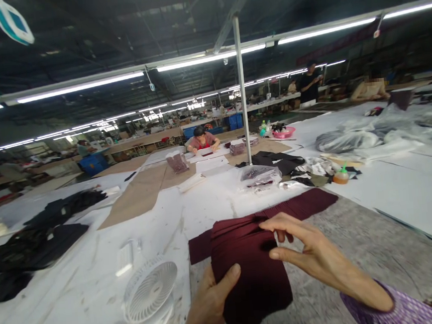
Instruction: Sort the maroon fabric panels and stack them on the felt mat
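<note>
Low in the middle of the head view is a stack of dark maroon fabric pieces (250,275), tilted up over the table. My left hand (213,298) grips its left side, with the thumb on top and the fingers hidden underneath. At the upper right edge of the stack is my right hand (303,250), its thumb and index finger apart. The index fingertip is at the cloth; whether it presses on it I cannot tell. Behind the stack, more maroon fabric (306,203) lies along the grey patterned tabletop (359,240).
A small white fan (151,291) stands left of my left hand. Dark cloth (51,232) lies farther left. A metal pole (242,89) rises from the table, near a plastic bag (260,176) and an orange-filled bottle (340,175). Across the table a person (202,140) leans over work.
</note>
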A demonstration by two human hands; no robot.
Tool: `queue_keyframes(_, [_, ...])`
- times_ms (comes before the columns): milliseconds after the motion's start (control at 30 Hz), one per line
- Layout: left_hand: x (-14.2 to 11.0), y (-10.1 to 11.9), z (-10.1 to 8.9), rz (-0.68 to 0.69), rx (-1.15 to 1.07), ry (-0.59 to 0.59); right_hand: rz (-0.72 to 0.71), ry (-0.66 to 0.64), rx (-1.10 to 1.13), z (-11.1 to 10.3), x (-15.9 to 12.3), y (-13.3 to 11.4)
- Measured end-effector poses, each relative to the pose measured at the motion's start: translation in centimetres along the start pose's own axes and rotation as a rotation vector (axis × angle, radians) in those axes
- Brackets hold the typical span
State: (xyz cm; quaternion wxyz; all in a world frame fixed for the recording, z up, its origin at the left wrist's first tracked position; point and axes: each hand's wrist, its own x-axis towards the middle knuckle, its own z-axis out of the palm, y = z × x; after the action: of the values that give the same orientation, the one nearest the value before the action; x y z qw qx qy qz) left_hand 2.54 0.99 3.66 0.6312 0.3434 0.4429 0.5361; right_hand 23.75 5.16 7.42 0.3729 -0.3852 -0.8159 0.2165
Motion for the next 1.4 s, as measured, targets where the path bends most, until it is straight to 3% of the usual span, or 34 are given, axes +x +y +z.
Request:
queue_keyframes(100, [-0.2, 0.1, 0.5, -0.021, 0.005, -0.057, -0.032, -0.045, -0.073, -0.5, 0.4, -0.4])
queue_keyframes(300, [-0.4, 0.4, 0.8, -0.011, -0.007, -0.111, -0.125, 0.001, -0.103, -0.5, 0.6, -0.5])
queue_keyframes(567, [-0.3, -0.1, 0.5, -0.046, 0.163, -0.008, -0.152, -0.056, -0.196, -0.4, 1.2, -1.0])
queue_keyframes(700, [-0.1, 0.1, 0.5, -0.01, 0.061, -0.064, -0.141, -0.082, -0.2, -0.4, 1.4, -0.9])
queue_keyframes(900, [0.3, 0.5, 0.2, -0.02, -0.181, 0.015, -0.042, -0.067, -0.071, 0.8, 0.8, -0.2])
queue_keyframes(1033, [0.4, 0.9, 0.5, -0.051, -0.329, -0.01, 0.05, -0.053, -0.018, 2.0, 0.6, 0.1])
queue_keyframes(1200, [0.6, 1.3, 0.7, -0.057, -0.363, -0.049, 0.101, -0.044, 0.038, 3.0, 0.8, 0.5])
queue_keyframes(1400, [0.9, 1.3, -0.1, -0.045, -0.411, -0.022, 0.341, -0.158, 0.373, 4.4, 0.3, 0.8])
